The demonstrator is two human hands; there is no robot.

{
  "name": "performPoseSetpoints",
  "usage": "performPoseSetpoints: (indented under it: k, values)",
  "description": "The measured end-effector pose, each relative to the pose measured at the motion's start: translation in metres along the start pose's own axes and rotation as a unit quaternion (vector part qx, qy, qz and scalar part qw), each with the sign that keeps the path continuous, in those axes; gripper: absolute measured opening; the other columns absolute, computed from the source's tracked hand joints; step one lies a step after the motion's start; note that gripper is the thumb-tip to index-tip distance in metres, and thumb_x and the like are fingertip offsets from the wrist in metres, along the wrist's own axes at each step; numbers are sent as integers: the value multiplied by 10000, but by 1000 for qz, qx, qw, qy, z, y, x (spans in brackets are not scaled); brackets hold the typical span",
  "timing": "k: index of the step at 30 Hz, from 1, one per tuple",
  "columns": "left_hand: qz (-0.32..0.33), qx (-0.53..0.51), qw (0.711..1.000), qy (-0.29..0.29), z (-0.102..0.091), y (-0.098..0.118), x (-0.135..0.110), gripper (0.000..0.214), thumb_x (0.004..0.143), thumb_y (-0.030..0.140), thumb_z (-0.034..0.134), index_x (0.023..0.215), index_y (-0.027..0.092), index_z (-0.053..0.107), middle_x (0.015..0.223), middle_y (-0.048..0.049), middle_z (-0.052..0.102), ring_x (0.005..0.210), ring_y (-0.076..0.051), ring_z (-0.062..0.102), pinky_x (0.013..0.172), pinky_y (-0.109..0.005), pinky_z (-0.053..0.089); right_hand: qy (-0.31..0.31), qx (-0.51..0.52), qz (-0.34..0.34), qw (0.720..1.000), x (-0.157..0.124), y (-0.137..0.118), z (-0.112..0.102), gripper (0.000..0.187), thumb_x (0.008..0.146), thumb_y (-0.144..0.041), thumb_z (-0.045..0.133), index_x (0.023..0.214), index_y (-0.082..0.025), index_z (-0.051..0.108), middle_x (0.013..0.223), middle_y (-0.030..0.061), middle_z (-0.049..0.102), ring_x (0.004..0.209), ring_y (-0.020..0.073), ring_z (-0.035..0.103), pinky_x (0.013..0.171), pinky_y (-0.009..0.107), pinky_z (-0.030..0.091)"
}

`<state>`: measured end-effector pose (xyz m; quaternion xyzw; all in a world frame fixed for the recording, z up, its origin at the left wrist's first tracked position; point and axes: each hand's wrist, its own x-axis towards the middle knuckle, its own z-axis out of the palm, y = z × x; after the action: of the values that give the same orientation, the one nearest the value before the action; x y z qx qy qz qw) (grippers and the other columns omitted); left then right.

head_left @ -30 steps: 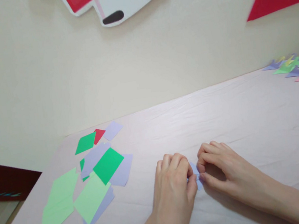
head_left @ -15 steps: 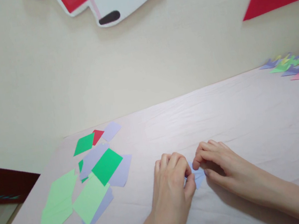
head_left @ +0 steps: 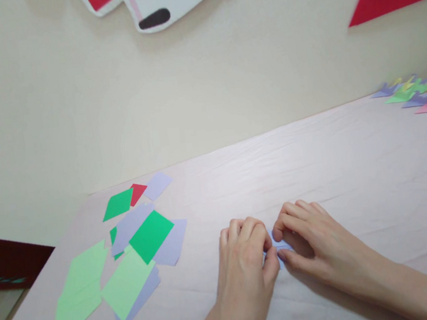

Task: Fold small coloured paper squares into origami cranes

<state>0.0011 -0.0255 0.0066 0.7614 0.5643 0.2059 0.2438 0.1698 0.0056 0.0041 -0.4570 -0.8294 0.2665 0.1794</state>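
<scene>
A small lavender paper piece (head_left: 278,246) lies on the pale pink tabletop (head_left: 318,166), pinched between both hands. My left hand (head_left: 246,266) curls over its left side with thumb and fingertips closed on it. My right hand (head_left: 313,244) meets it from the right, fingers bent and pressing the same piece. Most of the paper is hidden under the fingers.
Several loose paper sheets (head_left: 131,256) in green, light green, lavender and red lie scattered at the left of the table. Several folded coloured paper figures (head_left: 422,93) sit at the far right by the wall. A cream wall with red and white decorations rises behind.
My right fingers have closed in toward my left hand over the lavender piece. The view has shifted slightly.
</scene>
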Motion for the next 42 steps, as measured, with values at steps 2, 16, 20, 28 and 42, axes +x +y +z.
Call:
performPoseSetpoints:
  k: [2, 16, 20, 28, 42]
  values:
    - [-1, 1, 1000, 1, 1, 0, 1, 173, 834, 55, 557, 813, 212, 488, 881, 14, 564, 905, -207, 454, 774, -361, 321, 0, 2, 0, 1000, 0, 0, 0, 154, 760, -95, 627, 839, -217, 577, 878, 17, 572, 850, 215, 485, 757, 358, 334]
    - [-13, -2, 999, 31, 4, 4, -4, 193, 810, 57, 503, 897, 230, 504, 951, -2, 582, 957, -217, 476, 839, -381, 347, 0, 11, 2, 1000, 0, -1, -1, 130, 787, -90, 607, 835, -209, 591, 877, 15, 570, 857, 207, 482, 764, 356, 334]
    - [-9, -10, 999, 33, 5, 4, -5, 185, 803, 79, 501, 905, 232, 491, 961, -14, 575, 954, -226, 473, 847, -399, 349, -2, 2, 1, 1000, 0, -2, -2, 118, 790, -99, 606, 831, -208, 590, 875, 20, 571, 860, 213, 485, 758, 357, 339]
    - [-12, -40, 998, 37, 5, 2, -3, 245, 747, 45, 493, 894, 240, 480, 961, -13, 570, 954, -232, 470, 840, -408, 353, -2, -1, 3, 1000, 0, -1, -1, 117, 783, -104, 586, 826, -213, 585, 885, 32, 584, 871, 222, 506, 766, 364, 360]
    - [-4, -41, 997, 64, 0, 0, -13, 291, 806, 90, 512, 1070, 210, 525, 1135, -84, 524, 1106, -259, 450, 950, -447, 400, 3, 25, -36, 999, -3, 5, -7, 226, 777, -17, 516, 860, -208, 603, 892, 28, 597, 867, 209, 524, 789, 371, 374]
